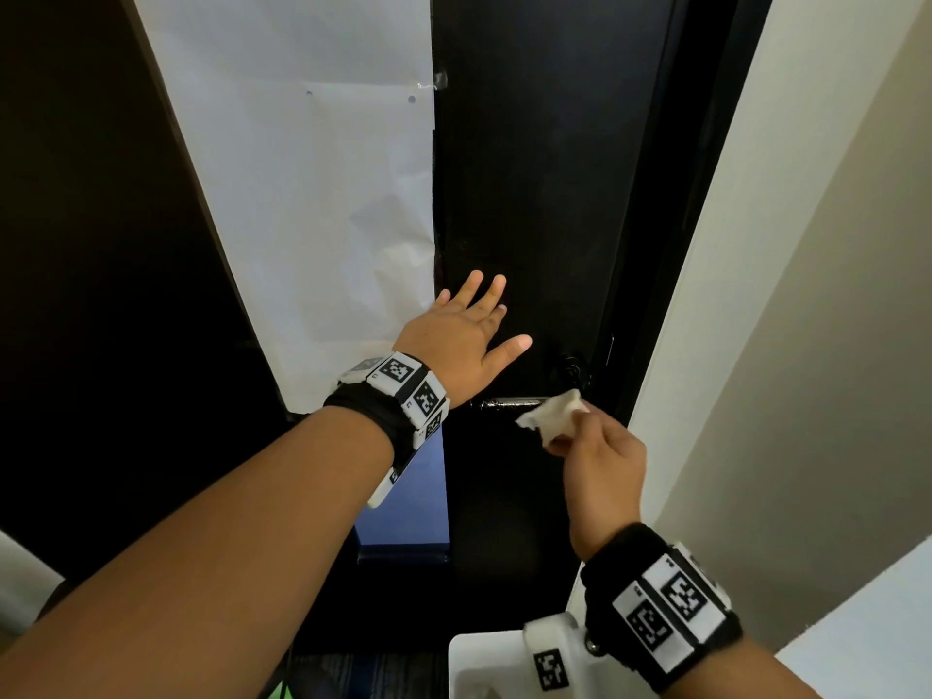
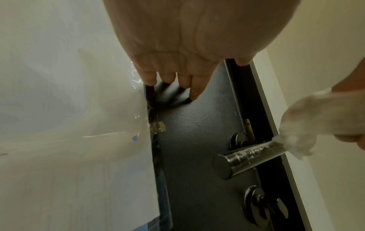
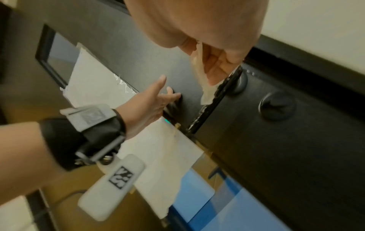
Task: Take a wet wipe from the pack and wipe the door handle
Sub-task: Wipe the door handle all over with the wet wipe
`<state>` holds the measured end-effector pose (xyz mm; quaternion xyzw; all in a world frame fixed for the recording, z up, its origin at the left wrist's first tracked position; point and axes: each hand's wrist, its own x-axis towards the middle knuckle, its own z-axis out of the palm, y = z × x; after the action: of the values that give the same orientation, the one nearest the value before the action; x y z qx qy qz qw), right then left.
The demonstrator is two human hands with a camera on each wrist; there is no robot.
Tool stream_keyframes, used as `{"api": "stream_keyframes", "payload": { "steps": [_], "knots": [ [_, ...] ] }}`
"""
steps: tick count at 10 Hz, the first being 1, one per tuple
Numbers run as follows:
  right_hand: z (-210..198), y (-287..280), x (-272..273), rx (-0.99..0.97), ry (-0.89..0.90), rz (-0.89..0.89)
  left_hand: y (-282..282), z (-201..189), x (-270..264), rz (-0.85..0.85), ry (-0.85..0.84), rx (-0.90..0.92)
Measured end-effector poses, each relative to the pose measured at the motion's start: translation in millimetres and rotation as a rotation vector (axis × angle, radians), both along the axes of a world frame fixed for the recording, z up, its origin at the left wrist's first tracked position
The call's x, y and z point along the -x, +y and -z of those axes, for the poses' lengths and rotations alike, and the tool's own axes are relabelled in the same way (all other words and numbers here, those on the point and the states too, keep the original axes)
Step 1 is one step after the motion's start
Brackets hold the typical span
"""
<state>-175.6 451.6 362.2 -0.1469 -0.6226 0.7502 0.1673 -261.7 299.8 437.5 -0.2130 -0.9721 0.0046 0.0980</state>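
Behind wet wipe [image 1: 552, 413] | door handle [image 1: 509, 402] end hidden | right hand [image 1: 602, 461] pinching

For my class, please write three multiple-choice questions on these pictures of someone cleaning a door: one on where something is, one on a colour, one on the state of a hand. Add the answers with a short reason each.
1. Where is the wet wipe?
A. Lying on the floor
B. Against the door handle, near its door end
C. Stuck to the paper sheet

2. What colour is the door?
A. Black
B. Red
C. Yellow

3. How is the left hand?
A. Curled round the handle
B. Pinching the wipe
C. Flat on the door with fingers spread

Answers:
1. B, the left wrist view shows the wipe touching the bar beside its round mount.
2. A, the door panel looks black in the head view.
3. C, the head view shows straight fingers pressed to the panel above the handle, while the right hand holds the wipe.
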Motion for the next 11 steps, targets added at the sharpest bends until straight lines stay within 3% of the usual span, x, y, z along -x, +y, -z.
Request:
{"api": "stream_keyframes", "payload": {
  "steps": [1,2,4,6,7,8,9,10,11],
  "knots": [
    [12.5,10.0,12.1,-0.217,0.035,0.093,0.4,-0.4,-0.3,0.001,-0.004,-0.003],
    [18.1,3.8,21.9,-0.359,0.075,0.070,0.9,-0.7,-0.7,-0.002,-0.012,-0.003],
    [27.1,-35.1,26.4,-0.682,0.208,-0.061,0.1,0.1,-0.7,-0.006,-0.009,0.000],
    [36.9,-56.9,27.3,-0.822,0.346,-0.220,-1.0,1.3,1.4,0.001,-0.012,-0.007],
    [36.8,-55.0,25.6,-0.594,0.233,-0.305,-1.2,1.6,0.9,0.007,-0.011,-0.006],
    [25.7,-36.9,19.7,-0.247,0.074,-0.238,-1.8,1.1,0.7,0.012,-0.016,-0.008],
    [6.9,-7.7,15.5,-0.155,0.092,-0.089,-1.8,-0.2,1.0,0.015,-0.024,-0.003],
    [-6.8,20.9,21.6,-0.429,0.208,0.026,-1.5,-1.2,0.6,0.019,-0.030,-0.004],
    [-8.8,42.1,33.1,-0.892,0.371,0.046,-2.0,-1.7,0.4,0.020,-0.036,-0.011]
  ]
}}
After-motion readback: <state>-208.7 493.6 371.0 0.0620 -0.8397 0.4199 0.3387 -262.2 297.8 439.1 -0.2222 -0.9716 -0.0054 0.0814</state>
